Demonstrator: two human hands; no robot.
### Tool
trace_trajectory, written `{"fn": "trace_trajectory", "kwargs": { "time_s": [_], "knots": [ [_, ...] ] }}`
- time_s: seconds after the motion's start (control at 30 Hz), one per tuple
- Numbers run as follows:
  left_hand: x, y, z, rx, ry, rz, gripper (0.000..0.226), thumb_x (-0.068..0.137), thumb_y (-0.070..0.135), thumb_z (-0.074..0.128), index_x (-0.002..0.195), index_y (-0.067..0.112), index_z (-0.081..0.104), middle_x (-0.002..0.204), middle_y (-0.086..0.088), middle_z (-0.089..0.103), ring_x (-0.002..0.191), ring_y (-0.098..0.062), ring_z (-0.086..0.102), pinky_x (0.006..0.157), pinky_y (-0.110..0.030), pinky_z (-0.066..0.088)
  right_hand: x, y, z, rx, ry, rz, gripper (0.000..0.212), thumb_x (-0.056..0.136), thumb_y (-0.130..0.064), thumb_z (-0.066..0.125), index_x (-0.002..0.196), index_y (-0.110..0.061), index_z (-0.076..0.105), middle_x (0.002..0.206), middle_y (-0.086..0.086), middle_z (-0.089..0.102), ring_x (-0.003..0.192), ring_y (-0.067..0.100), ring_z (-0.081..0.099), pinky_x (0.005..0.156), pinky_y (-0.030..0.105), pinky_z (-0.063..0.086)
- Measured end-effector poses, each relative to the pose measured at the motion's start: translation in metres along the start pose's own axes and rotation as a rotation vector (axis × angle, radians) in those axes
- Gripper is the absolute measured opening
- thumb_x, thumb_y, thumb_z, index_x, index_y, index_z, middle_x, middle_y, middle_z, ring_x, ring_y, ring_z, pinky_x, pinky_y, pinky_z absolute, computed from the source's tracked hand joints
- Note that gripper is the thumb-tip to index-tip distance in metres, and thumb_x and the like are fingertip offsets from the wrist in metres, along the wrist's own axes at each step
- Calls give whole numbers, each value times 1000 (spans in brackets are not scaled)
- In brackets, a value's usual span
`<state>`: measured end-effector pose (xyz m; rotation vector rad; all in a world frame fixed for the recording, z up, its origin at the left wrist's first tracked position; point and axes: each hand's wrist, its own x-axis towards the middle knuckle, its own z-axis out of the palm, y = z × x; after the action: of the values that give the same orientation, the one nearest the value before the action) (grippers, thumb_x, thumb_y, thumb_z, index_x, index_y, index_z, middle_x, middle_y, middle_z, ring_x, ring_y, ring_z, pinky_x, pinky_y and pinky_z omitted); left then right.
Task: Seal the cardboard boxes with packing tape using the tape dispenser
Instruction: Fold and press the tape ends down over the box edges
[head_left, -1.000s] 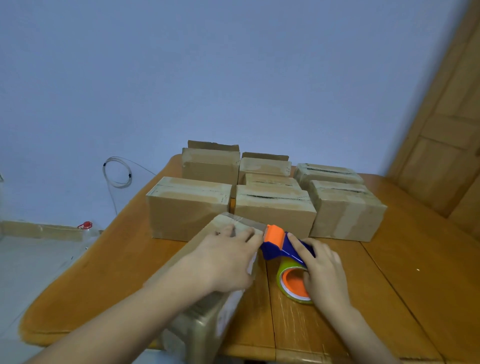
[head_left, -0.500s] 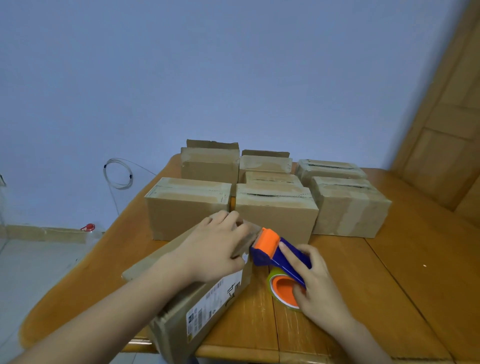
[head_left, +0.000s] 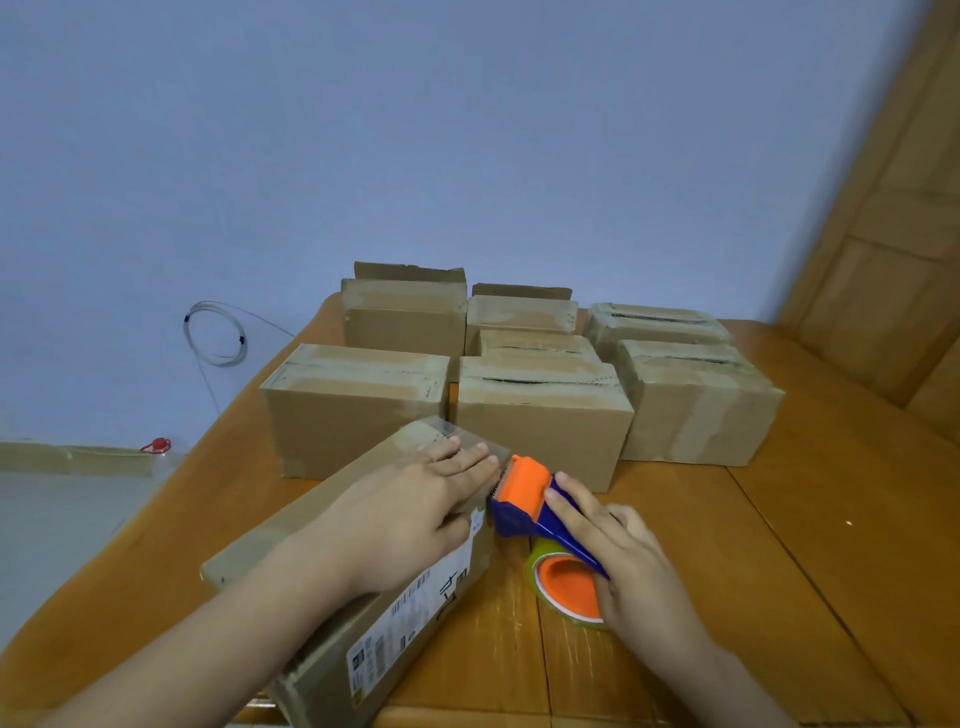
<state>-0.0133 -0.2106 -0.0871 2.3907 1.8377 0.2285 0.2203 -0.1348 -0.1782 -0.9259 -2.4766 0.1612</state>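
Note:
A long cardboard box (head_left: 415, 618) with a shipping label lies slanted on the table's near edge. My left hand (head_left: 410, 514) rests flat on its top, fingers straight and pointing toward the far corner. My right hand (head_left: 623, 561) grips a blue and orange tape dispenser (head_left: 524, 499) with a roll of tape (head_left: 566, 587). The dispenser's orange head sits against the box's right side near the top edge, just by my left fingertips. Several more cardboard boxes (head_left: 540, 415) stand in rows behind.
The wooden table (head_left: 779, 571) has bare surface to the right of the dispenser. A wooden door (head_left: 893, 260) stands at the far right. A coiled cable (head_left: 215, 332) hangs on the blue wall, and a red-capped bottle (head_left: 156, 446) sits on the floor at left.
The long box has swung and slid toward me, showing its labelled side. My left hand went from curled over the far corner to flat on top. The dispenser stayed against the box.

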Motion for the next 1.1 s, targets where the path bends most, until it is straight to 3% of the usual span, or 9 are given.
{"fn": "trace_trajectory", "kwargs": {
  "time_s": [0.17, 0.27, 0.33, 0.5, 0.7, 0.9, 0.97, 1.03, 1.1],
  "knots": [
    [-1, 0, -1, -16, -13, -11, 59, 102, 32, 34, 152, 35, 3, 159, 17, -1, 144, 0, -9, 109, -13, -6, -8, -1, -4, 7, -78, 53, 118, 84, -9, 67, 127, -67, -26, 150, -31, 3, 122, 13, 35, 92, 30, 47],
    [-1, 1, -2, -19, -27, -13, 58, 103, 31, 32, 152, 35, 2, 159, 18, -3, 143, 2, -10, 108, -13, -8, -6, -10, -3, -131, -8, 51, 127, 53, -15, 91, 148, -41, 12, 148, -15, 30, 96, 20, 58, 61, 26, 54],
    [-1, 2, -4, -22, -36, -18, 57, 104, 31, 32, 152, 35, 1, 158, 18, -4, 140, 4, -13, 106, -11, -9, -6, -11, -1, -215, 8, 68, 129, 39, -21, 96, 146, -27, 25, 142, -10, 37, 83, 19, 62, 51, 19, 49],
    [-1, 3, -5, -31, -53, -34, 58, 104, 32, 32, 152, 36, 0, 158, 20, -5, 142, 3, -13, 106, -11, -10, -8, -13, -10, -285, -21, 62, 123, 31, -24, 98, 140, -23, 40, 139, -10, 40, 78, 16, 61, 48, 18, 47],
    [-1, 4, -7, -49, -58, -31, 58, 103, 32, 33, 152, 35, 1, 158, 20, -4, 138, 5, -14, 103, -8, -10, 0, -18, -16, -279, -61, 49, 118, 36, -20, 96, 140, -26, 41, 138, -10, 46, 79, 17, 61, 49, 21, 49],
    [0, 3, -8, -62, -79, -22, 59, 104, 31, 34, 151, 35, -1, 150, 24, -9, 135, 7, -16, 99, -5, -14, 8, -22, -30, -398, -83, 19, 119, 23, -33, 97, 130, -27, 48, 127, -5, 62, 74, 19, 63, 48, 23, 49],
    [0, 3, -7, -74, -70, -20, 59, 104, 31, 34, 150, 35, -1, 149, 24, -9, 137, 6, -15, 101, -5, -13, 14, -34, -39, -469, -197, -45, 111, 34, -35, 96, 134, -29, 47, 135, -1, 56, 85, 26, 62, 58, 36, 53],
    [-1, 3, -7, -89, -63, -22, 58, 103, 31, 35, 149, 36, -1, 150, 24, -8, 138, 6, -14, 104, -7, -10, 12, -34, -40, -523, -327, -114, 92, 74, -32, 79, 147, -38, 24, 156, -3, 25, 112, 35, 46, 85, 48, 42],
    [-2, 2, -7, -88, -63, -12, 59, 103, 31, 35, 149, 36, -2, 149, 25, -8, 138, 6, -13, 103, -6, -11, 12, -32, -54, -479, -275, 25, 91, 75, -32, 78, 147, -40, 24, 156, -8, 24, 112, 30, 47, 86, 45, 42]
  ]
}}
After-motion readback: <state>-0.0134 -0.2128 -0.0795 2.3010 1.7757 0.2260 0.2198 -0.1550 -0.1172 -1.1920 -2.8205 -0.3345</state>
